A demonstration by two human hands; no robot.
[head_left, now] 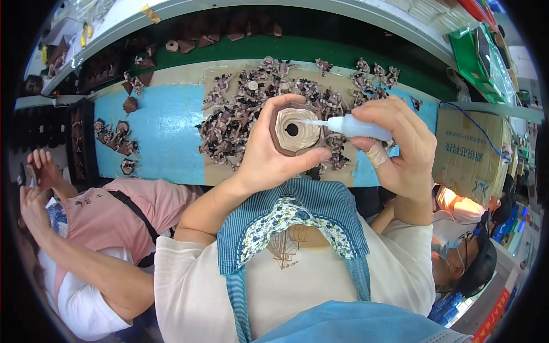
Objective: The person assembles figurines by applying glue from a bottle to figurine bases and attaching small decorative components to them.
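Observation:
In front of my chest, my left hand (pixel 264 153) is closed around a brown, many-sided hollow base (pixel 278 139). Its cream-coloured inside faces up, with a dark round hole in the middle. My right hand (pixel 405 140) grips a small translucent squeeze bottle (pixel 369 128) with a white collar. The bottle lies tilted nearly flat, and its long thin nozzle (pixel 316 122) reaches over the base's cavity near the hole. Whether the tip touches the inner wall, I cannot tell. Beneath both hands, many small brown and pinkish figurines (pixel 229 132) cover the worktable.
Brown cardboard (pixel 171 74) and blue sheeting (pixel 171 154) cover the table. More brown pieces (pixel 114 136) lie at the left. A carton (pixel 470 157) stands at the right. A shelf (pixel 320 10) spans the far side. Co-workers sit on both sides, one in a pink apron (pixel 123 214).

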